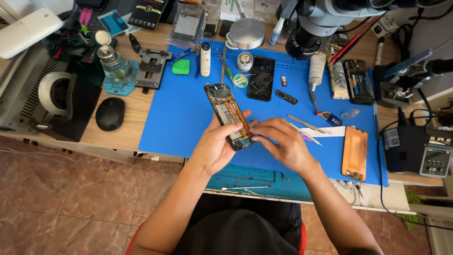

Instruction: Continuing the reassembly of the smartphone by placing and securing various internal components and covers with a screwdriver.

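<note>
- Phone, back off, held above the desk's front edge, over the blue mat.
- Left hand grips its lower end.
- Right hand, fingers curled, touches that same end.
- Tweezers lie just beside.

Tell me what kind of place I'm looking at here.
Most likely a phone repair bench. The left hand holds an opened phone while the right hand works at its lower end, over a blue work mat, with a microscope above and tweezers nearby.

Matt blue mat, probably rubber; shiny metal tweezers.
</note>
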